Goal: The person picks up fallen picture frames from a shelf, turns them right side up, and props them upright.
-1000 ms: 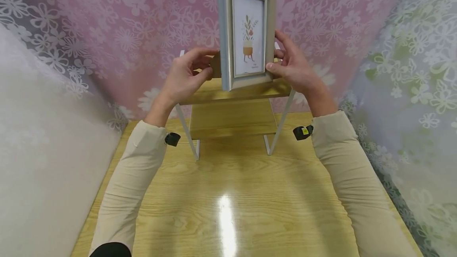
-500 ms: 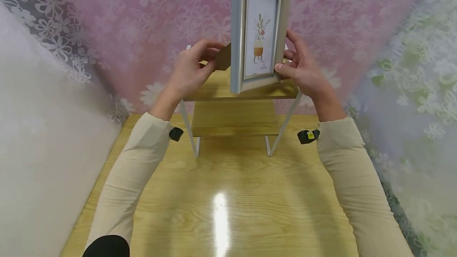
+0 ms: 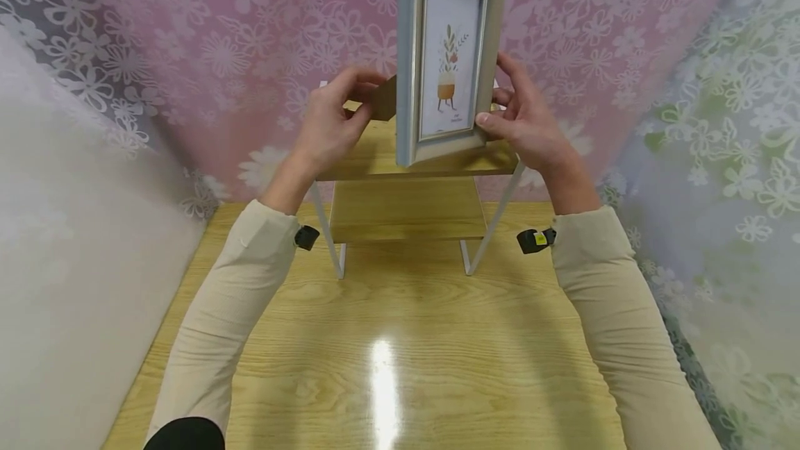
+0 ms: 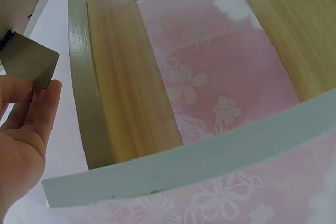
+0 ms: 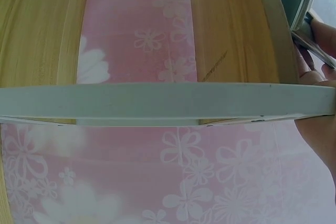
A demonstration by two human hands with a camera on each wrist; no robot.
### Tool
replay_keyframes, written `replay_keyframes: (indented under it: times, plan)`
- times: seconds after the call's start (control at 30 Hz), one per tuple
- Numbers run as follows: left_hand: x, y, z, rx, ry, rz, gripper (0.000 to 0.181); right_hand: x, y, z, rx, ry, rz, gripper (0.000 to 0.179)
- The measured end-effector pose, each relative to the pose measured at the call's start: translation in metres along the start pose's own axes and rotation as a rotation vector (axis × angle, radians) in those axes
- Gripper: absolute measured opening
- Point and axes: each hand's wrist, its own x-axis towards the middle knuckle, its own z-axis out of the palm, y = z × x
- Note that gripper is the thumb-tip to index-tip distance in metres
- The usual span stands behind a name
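We hold the frame (image 3: 451,61) on end over the shelf (image 3: 406,208), right hand (image 3: 530,120) nearer, gripping its lower corner, left hand (image 3: 328,117) off its other side, pinching the flap (image 3: 385,100) behind.

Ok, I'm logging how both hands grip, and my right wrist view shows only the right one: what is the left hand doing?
Observer: The left hand pinches a flat, brown, angular panel that sticks out behind the grey-beige rectangular picture frame.

Operator: My view only catches an edge of that frame. What is displayed in it?

Observer: A white rectangular print with a drawing of leafy stems above an orange-brown pot on legs.

Operator: Does the left wrist view add anything about the panel?

Observer: Yes, a small black fitting at the panel's end away from the pinch; I can't tell exactly what it is.
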Motion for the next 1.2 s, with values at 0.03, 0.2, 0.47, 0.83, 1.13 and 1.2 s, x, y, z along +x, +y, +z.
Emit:
replay_keyframes:
  times: [0.03, 0.2, 0.47, 0.83, 1.13, 1.2]
  plan:
    - [0.0, 0.0, 0.0, 0.006, 0.001, 0.0, 0.028, 0.0, 0.0, 0.0, -0.007, 0.005, 0.008, 0.079]
    - [-0.003, 0.001, 0.001, 0.026, 0.015, -0.009, 0.029, -0.001, 0.0, -0.001, -0.024, 0.009, 0.018, 0.079]
    - [-0.008, 0.001, 0.001, -0.008, 0.073, 0.037, 0.027, 0.0, -0.001, -0.002, -0.006, 0.017, 0.014, 0.077]
    - [-0.007, 0.013, 0.007, 0.022, 0.228, 0.253, 0.024, -0.001, 0.001, -0.002, 0.005, 0.024, 0.002, 0.077]
    - [-0.011, 0.031, 0.014, -0.124, 0.129, 0.298, 0.026, -0.001, 0.001, -0.001, 0.016, 0.033, 0.006, 0.078]
    - [-0.011, 0.033, 0.016, -0.143, 0.117, 0.307, 0.031, -0.001, 0.002, -0.001, 0.018, 0.025, 0.0, 0.078]
